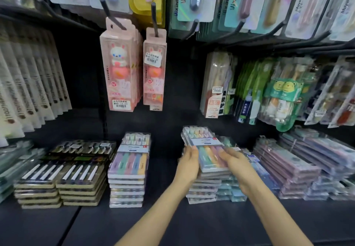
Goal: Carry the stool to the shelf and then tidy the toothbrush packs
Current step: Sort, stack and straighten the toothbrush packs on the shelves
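Observation:
A pastel multi-colour toothbrush pack (204,145) lies tilted on top of a stack of like packs (205,188) on the dark shelf (172,222). My left hand (189,166) grips the pack's left edge. My right hand (233,162) holds its right edge, fingers laid over the top. A second stack of the same packs (127,174) stands to the left, apart from my hands. No stool is in view.
Black-and-cream packs (61,178) are stacked at the left, purple and pale blue packs (288,168) at the right. Pink rabbit toothbrush boxes (121,67) hang on black pegs above. More hanging packs (269,92) fill the right.

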A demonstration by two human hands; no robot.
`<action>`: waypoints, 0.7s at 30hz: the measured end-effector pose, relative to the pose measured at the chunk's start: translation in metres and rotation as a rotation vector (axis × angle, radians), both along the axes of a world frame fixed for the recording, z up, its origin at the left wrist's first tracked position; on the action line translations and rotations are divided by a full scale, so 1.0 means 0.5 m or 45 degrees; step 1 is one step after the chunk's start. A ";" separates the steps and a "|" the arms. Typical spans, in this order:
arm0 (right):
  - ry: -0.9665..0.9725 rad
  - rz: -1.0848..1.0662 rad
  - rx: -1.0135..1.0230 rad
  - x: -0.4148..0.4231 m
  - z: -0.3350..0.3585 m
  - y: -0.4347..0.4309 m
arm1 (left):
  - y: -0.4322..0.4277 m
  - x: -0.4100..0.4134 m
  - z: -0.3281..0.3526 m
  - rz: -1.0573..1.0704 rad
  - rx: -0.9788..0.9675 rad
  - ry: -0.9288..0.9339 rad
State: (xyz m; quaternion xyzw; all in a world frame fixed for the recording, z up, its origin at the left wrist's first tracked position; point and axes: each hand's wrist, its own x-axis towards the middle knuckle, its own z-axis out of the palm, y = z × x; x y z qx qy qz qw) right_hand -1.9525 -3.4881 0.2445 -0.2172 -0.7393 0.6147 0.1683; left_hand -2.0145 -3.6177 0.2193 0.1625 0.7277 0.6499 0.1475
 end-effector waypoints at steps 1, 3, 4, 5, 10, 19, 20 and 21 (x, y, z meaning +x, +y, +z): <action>0.007 -0.016 0.074 -0.002 -0.005 -0.005 | 0.005 0.002 0.003 0.011 -0.021 0.003; 0.021 -0.060 0.276 -0.003 -0.012 -0.011 | 0.007 0.015 0.022 0.029 -0.103 0.047; 0.038 -0.069 0.329 -0.003 -0.011 -0.016 | 0.007 0.016 0.026 0.049 -0.151 0.089; 0.056 -0.081 0.350 -0.005 -0.008 -0.021 | 0.006 0.010 0.027 0.066 -0.173 0.132; 0.186 -0.044 0.398 -0.013 0.023 -0.078 | -0.051 -0.003 0.057 0.158 -0.109 0.216; 0.086 0.091 0.549 -0.125 -0.022 -0.284 | -0.296 -0.129 0.035 0.316 -0.775 0.361; 0.056 0.109 0.572 -0.137 -0.027 -0.297 | -0.310 -0.143 0.027 0.312 -0.826 0.381; 0.035 0.132 0.572 -0.144 -0.029 -0.310 | -0.324 -0.153 0.020 0.306 -0.862 0.394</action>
